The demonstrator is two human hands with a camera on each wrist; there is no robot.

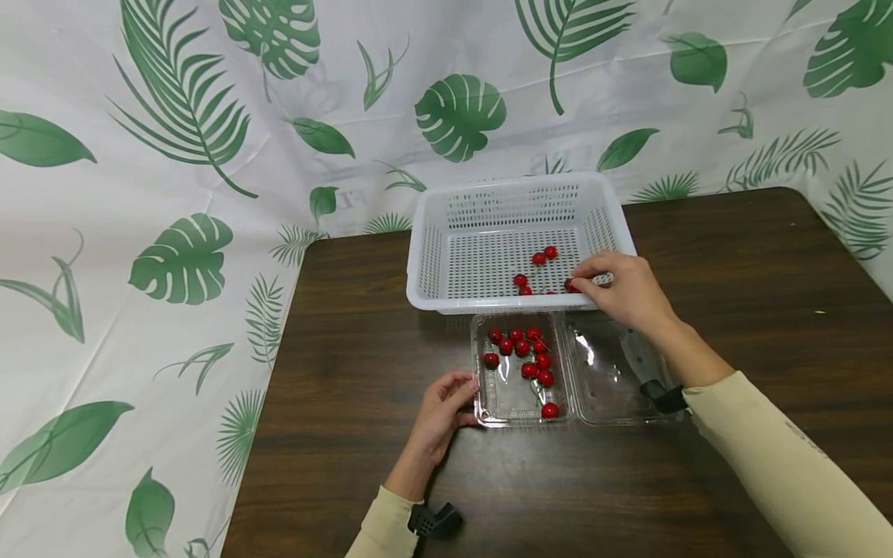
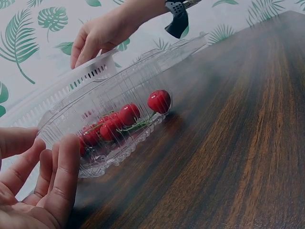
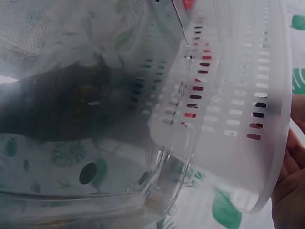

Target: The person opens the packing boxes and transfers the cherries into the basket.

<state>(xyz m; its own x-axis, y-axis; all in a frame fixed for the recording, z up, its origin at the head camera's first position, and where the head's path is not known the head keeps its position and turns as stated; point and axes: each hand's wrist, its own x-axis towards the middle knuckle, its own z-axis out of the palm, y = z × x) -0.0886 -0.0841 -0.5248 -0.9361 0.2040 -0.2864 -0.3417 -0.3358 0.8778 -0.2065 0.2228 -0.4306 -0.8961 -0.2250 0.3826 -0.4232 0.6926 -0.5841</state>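
My left hand (image 1: 438, 415) grips the near left edge of a clear plastic clamshell box (image 1: 505, 399), thumb at the rim and fingers against the side wall. Several red cherries (image 1: 522, 347), some with green stems, lie inside the box; one cherry (image 2: 159, 101) sits apart near its front corner. Over the front right of a white perforated basket (image 1: 427, 252), my right hand (image 1: 628, 291) pinches a cherry (image 1: 570, 285) between thumb and fingertips. More cherries (image 1: 539, 258) are spread on the basket's floor. In the right wrist view, the basket wall hides most of the right hand (image 3: 290, 191).
The clamshell's open lid (image 1: 607, 380) lies flat to the right, under my right forearm. Directly behind the box stands the basket, at the back of a dark wooden table (image 1: 349, 349). A white cloth with green leaves (image 1: 460, 116) hangs behind and left of the table.
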